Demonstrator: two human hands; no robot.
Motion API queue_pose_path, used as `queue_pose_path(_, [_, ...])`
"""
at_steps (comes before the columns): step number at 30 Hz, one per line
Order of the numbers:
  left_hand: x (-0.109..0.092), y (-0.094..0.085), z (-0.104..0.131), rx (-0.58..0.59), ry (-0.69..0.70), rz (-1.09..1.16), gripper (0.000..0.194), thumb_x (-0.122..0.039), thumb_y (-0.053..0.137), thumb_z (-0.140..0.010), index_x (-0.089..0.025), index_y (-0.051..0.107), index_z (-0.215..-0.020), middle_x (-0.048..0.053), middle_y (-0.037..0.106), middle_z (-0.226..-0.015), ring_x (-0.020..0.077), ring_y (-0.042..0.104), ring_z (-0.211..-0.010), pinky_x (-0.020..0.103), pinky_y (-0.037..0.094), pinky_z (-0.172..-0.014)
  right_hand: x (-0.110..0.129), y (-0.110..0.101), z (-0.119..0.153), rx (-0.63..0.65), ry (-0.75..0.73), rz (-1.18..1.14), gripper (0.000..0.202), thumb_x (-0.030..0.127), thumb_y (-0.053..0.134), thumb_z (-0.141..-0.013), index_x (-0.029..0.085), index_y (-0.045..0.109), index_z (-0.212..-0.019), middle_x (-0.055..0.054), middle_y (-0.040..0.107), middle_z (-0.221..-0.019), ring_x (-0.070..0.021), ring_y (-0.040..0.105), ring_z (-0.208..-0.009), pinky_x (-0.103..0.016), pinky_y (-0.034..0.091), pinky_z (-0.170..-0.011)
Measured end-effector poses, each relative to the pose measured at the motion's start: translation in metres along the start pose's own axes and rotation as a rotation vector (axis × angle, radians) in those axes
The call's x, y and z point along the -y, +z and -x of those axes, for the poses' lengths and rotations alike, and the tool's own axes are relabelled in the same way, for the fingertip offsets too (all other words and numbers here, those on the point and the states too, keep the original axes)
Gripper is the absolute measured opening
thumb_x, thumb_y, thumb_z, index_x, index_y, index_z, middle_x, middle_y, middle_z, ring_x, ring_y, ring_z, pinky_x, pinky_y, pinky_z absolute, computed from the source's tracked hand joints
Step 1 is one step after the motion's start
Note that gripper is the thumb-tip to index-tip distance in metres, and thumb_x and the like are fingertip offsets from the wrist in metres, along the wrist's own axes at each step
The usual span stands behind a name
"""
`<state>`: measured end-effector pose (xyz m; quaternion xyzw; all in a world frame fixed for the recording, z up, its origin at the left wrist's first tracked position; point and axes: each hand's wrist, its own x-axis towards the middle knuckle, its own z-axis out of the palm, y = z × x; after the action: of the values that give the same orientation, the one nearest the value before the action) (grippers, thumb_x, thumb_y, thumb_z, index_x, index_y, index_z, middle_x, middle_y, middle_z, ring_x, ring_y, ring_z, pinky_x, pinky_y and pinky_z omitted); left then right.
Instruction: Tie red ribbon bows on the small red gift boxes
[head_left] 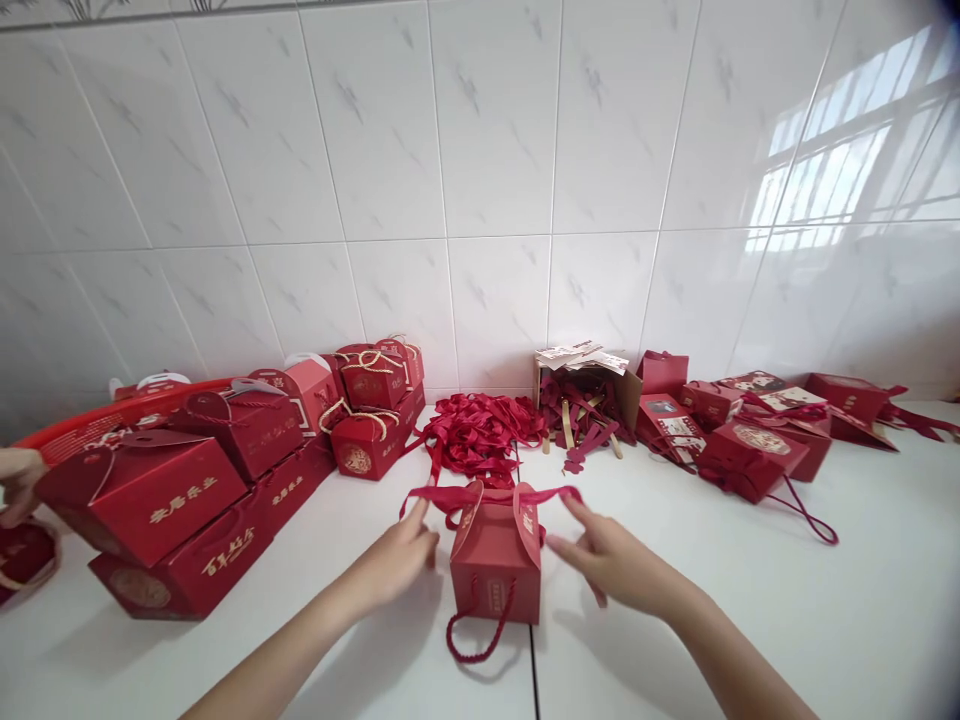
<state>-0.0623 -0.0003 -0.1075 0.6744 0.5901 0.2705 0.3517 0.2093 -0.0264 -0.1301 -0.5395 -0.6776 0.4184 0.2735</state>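
Note:
A small red gift box [496,560] stands upright in front of me, its curved top flaps folded together. A red ribbon [540,495] runs across the top of the box and stretches out to both sides. My left hand [405,552] grips the ribbon on the left, at the fingertips. On the other side, my right hand [611,560] has the ribbon at its index finger, with the thumb close to the box's side. A twisted red cord handle [480,658] hangs off the front of the box onto the white table [375,665].
Behind the box lie a heap of red ribbons [476,430] and an open carton [630,400] of dark red strips. Stacked red boxes [172,490] fill the left, with another person's hand [19,485] beside them. More red boxes [754,455] lie right, before a tiled wall [495,180].

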Motion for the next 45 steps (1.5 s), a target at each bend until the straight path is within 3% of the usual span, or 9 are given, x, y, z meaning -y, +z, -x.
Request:
queue_pose_path(2, [-0.004,-0.006,-0.006,-0.022,-0.010,0.324,0.025,-0.027,0.047,-0.076,-0.019,0.057,-0.097,0.005,0.064,-0.087,0.0208,0.062,-0.076,0.031,0.047,-0.066,0.003,-0.005,-0.002,-0.186,-0.082,-0.190,0.067,0.058,0.043,-0.086,0.015,0.033,-0.136,0.002,0.056,-0.062,-0.0131,0.047,-0.053,-0.027,0.039,-0.056])
queue_pose_path(5, [-0.018,-0.020,-0.009,-0.087,0.070,0.664,0.024,-0.035,0.055,-0.078,-0.018,0.059,-0.095,0.008,0.064,-0.100,0.0245,0.061,-0.095,0.037,0.049,-0.078,0.012,-0.011,-0.007,-0.424,-0.222,-0.435,0.053,0.056,0.051,-0.083,0.018,0.054,-0.119,0.001,0.054,-0.069,-0.0112,0.045,-0.059,-0.025,0.038,-0.057])
queue_pose_path(10, [-0.048,-0.036,-0.006,-0.238,0.244,0.702,0.031,-0.041,0.066,-0.076,-0.014,0.069,-0.093,0.011,0.066,-0.107,0.0239,0.058,-0.099,0.033,0.049,-0.079,0.031,-0.019,-0.016,-0.579,-0.345,-0.724,0.033,0.046,0.064,-0.078,0.019,0.068,-0.097,0.001,0.053,-0.064,-0.0098,0.045,-0.061,-0.023,0.038,-0.058])
queue_pose_path(17, [-0.087,-0.044,0.000,-0.193,0.369,0.661,0.026,-0.036,0.070,-0.074,-0.015,0.073,-0.087,0.008,0.071,-0.090,0.0215,0.063,-0.091,0.034,0.050,-0.083,0.063,-0.035,-0.015,-0.721,-0.456,-0.697,0.026,0.041,0.070,-0.073,0.017,0.067,-0.083,0.001,0.056,-0.059,-0.0091,0.048,-0.051,-0.022,0.038,-0.045])
queue_pose_path(21, [-0.099,-0.043,0.005,-0.132,0.389,0.580,0.031,-0.042,0.065,-0.078,-0.014,0.073,-0.090,0.008,0.072,-0.089,0.0213,0.065,-0.087,0.036,0.050,-0.086,0.077,-0.046,-0.011,-0.764,-0.541,-0.630,0.022,0.038,0.071,-0.073,0.017,0.068,-0.080,0.000,0.060,-0.064,-0.0092,0.051,-0.053,-0.021,0.041,-0.047])
queue_pose_path(31, [-0.105,-0.045,0.005,-0.201,0.436,0.592,0.029,-0.041,0.067,-0.077,-0.017,0.072,-0.092,0.006,0.073,-0.087,0.0194,0.066,-0.083,0.030,0.053,-0.077,0.093,-0.067,-0.002,-0.798,-0.646,-0.604,0.021,0.037,0.071,-0.074,0.018,0.069,-0.081,-0.001,0.062,-0.070,-0.0113,0.057,-0.061,-0.023,0.048,-0.055])
queue_pose_path(36, [-0.105,-0.038,0.011,-0.160,0.463,0.624,0.028,-0.041,0.067,-0.077,-0.016,0.074,-0.088,0.006,0.073,-0.085,0.0191,0.066,-0.084,0.031,0.051,-0.084,0.081,-0.074,0.002,-0.828,-0.666,-0.587,0.023,0.041,0.066,-0.078,0.019,0.069,-0.081,-0.001,0.061,-0.066,-0.0116,0.057,-0.060,-0.023,0.048,-0.052])
queue_pose_path(41, [-0.100,-0.039,0.007,-0.285,0.488,0.722,0.019,-0.035,0.074,-0.071,-0.018,0.073,-0.080,0.003,0.072,-0.082,0.0151,0.064,-0.080,0.026,0.051,-0.079,0.059,-0.073,0.004,-0.829,-0.578,-0.575,0.023,0.038,0.071,-0.074,0.019,0.070,-0.087,-0.003,0.066,-0.073,-0.0128,0.061,-0.066,-0.023,0.051,-0.059])
queue_pose_path(45, [-0.105,-0.044,0.006,-0.326,0.508,0.763,0.018,-0.033,0.075,-0.070,-0.018,0.073,-0.080,0.001,0.070,-0.076,0.0115,0.062,-0.072,0.022,0.051,-0.071,0.060,-0.073,0.006,-0.784,-0.593,-0.620,0.020,0.037,0.071,-0.075,0.020,0.069,-0.084,-0.001,0.065,-0.070,-0.0113,0.060,-0.062,-0.022,0.051,-0.056])
